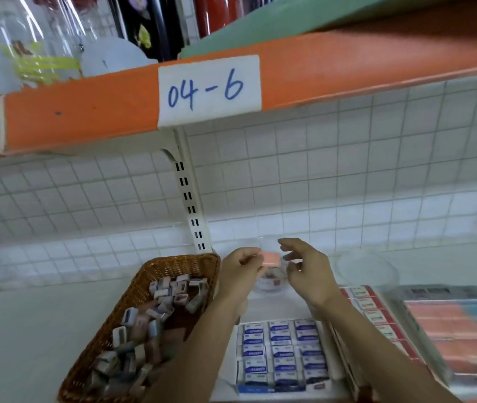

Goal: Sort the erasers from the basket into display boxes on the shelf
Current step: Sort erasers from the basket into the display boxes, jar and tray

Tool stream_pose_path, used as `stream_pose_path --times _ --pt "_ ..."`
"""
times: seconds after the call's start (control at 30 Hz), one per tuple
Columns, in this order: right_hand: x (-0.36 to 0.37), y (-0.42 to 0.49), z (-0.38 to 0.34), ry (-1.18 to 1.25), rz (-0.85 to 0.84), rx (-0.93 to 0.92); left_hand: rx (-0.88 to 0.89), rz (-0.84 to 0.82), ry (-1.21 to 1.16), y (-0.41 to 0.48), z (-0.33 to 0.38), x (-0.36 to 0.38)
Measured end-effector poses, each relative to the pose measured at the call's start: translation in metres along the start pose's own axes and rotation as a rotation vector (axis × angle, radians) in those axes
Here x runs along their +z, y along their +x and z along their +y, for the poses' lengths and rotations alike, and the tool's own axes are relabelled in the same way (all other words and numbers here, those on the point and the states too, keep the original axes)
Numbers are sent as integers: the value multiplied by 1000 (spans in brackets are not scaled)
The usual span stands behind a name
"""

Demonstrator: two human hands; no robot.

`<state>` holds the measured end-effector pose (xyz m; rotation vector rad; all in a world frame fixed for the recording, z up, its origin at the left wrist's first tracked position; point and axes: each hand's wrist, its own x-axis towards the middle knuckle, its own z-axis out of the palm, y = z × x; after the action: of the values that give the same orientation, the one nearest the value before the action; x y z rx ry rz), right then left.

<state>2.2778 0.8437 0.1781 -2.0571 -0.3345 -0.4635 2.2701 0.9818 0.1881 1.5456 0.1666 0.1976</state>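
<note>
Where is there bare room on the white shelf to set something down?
Left of the brown wicker basket, the white shelf is bare. Right of it is crowded: display boxes of erasers stand close together.

Basket (179, 258) on the shelf (28, 330) holding erasers (155, 315), display box (266, 389) just right of the basket, narrow box (347, 292) then wide box (434, 290) farther right, clear tub (272, 283) right-rear of the basket, upright (190, 199) behind the basket, upper shelf edge (86, 117) overhead.

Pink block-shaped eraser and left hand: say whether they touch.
Touching. The head view shows the left hand pinching the left end of the pink block-shaped eraser.
</note>
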Motion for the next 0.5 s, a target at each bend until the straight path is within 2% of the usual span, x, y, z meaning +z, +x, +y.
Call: stream_pose_path --times 0.1,0.33,0.43,0.5 --pt "-20 -9 10 -53 -58 -73 -13 -24 -13 -6 -1 26" --pt "-85 -30 39 -189 48 -57 -26 -186 -68 -30 1 98" --pt "-117 -41 54 -234 70 -45 -10 -273 -14 -40 -3 127" --pt "-139 -48 65 -262 91 -5 55 -294 114 -47 -8 147"
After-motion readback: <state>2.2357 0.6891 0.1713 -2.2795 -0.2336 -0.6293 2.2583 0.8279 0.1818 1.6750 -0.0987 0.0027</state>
